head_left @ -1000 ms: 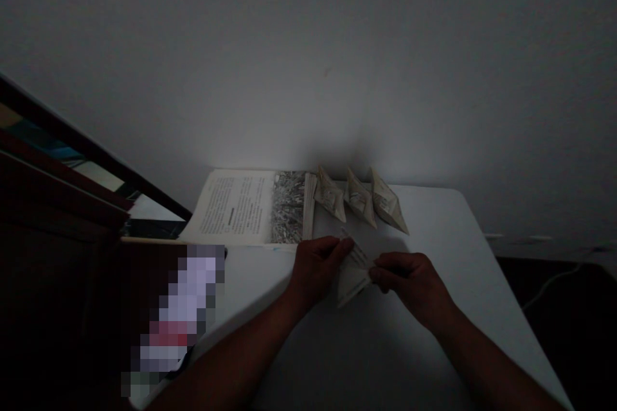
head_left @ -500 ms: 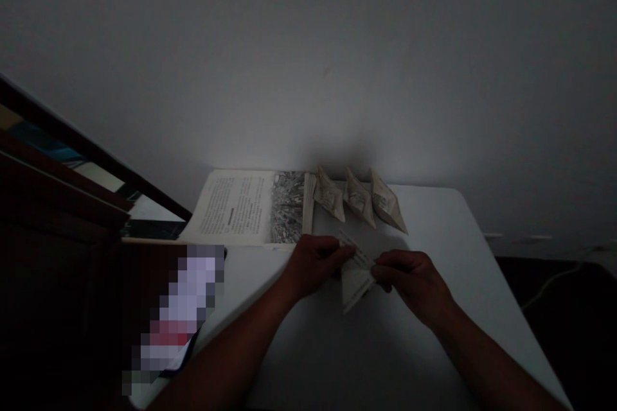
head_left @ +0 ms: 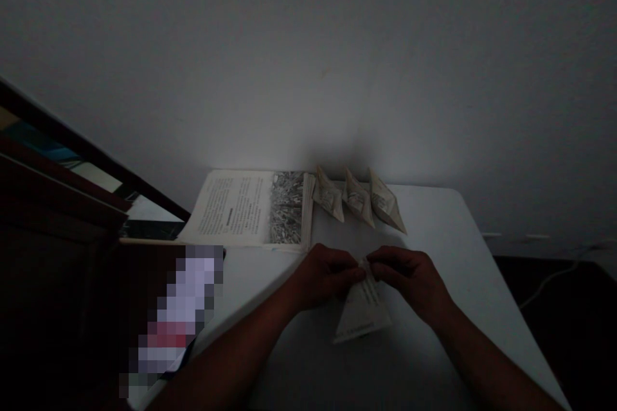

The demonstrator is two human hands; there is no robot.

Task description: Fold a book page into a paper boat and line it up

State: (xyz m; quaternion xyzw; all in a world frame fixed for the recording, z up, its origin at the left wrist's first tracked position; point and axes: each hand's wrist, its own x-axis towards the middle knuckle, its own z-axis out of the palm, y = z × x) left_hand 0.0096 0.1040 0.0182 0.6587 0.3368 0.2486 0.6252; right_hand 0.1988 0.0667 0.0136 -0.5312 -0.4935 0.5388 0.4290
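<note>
Both hands meet over the middle of a white table (head_left: pixel 434 347). My left hand (head_left: pixel 322 276) and my right hand (head_left: pixel 409 279) each pinch the upper tip of a folded piece of printed paper (head_left: pixel 361 311). The paper spreads downward into a triangle that reaches the table surface. Behind the hands, near the wall, three folded paper shapes (head_left: pixel 357 202) stand in a row. An open book (head_left: pixel 253 209) lies flat to their left.
A dark wooden piece of furniture (head_left: pixel 58 205) fills the left side. A blurred-out object (head_left: pixel 178 314) lies at the table's left edge. A white wall rises behind the table, and a cable (head_left: pixel 549 282) trails on the dark floor at the right.
The folded paper has turned and opened downward into a wider triangle. My two hands have come closer together at its top tip.
</note>
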